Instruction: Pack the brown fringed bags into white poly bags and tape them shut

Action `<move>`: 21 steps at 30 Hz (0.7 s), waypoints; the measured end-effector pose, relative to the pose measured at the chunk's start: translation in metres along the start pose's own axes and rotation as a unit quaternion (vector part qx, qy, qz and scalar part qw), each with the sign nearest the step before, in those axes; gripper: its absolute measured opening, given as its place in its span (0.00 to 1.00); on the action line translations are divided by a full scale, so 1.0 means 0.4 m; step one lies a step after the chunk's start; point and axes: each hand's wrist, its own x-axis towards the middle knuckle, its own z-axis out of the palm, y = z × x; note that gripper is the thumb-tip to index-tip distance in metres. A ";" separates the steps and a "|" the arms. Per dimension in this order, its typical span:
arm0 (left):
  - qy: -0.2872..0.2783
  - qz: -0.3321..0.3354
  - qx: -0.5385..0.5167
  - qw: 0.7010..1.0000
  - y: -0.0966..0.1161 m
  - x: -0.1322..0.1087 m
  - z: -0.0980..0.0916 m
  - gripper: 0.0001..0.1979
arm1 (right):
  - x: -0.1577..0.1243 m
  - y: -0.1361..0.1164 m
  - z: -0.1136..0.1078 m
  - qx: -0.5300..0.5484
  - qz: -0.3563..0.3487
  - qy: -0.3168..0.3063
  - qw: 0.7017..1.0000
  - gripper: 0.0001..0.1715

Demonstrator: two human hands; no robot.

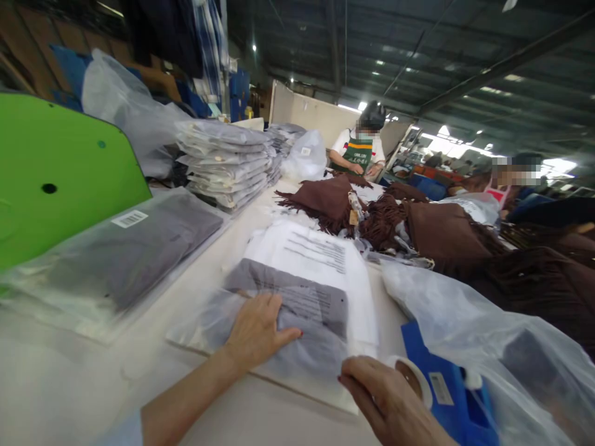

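Observation:
A clear plastic bag with a folded grey garment (313,365) lies flat on the table in front of me. My left hand (258,328) rests on top of it, fingers spread and thumb stretched to the right. At the bag's right edge, my right hand (383,393) has its fingers curled and thumb and forefinger together; what they pinch, if anything, is too small to make out. Under the far part of the bag lie white printed plastic bags (320,251). Just beyond my right hand stands a blue tape dispenser (441,387) with a roll of tape (416,379).
Left lies another bagged grey garment (139,248) with a barcode label, beside a green panel (65,179). Behind are stacked bagged garments (227,161). Brown fringed textiles (441,229) and clear plastic (465,310) cover the right side. A co-worker (360,148) stands across the table.

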 end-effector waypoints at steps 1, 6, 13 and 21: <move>0.000 -0.004 -0.006 1.000 0.000 -0.001 0.002 0.23 | 0.062 0.001 -0.009 -0.031 -0.006 -0.040 0.999 0.14; 0.001 -0.014 -0.024 1.000 -0.002 -0.006 0.014 0.22 | 0.255 0.070 0.000 -0.078 0.060 -0.124 0.987 0.09; 0.001 -0.007 -0.028 1.000 -0.010 -0.010 0.016 0.24 | 0.175 0.122 -0.012 -0.199 0.199 0.051 0.958 0.12; -0.008 -0.010 -0.037 0.999 0.003 -0.005 -0.003 0.23 | 0.076 0.004 0.293 -0.327 -0.118 0.312 0.884 0.48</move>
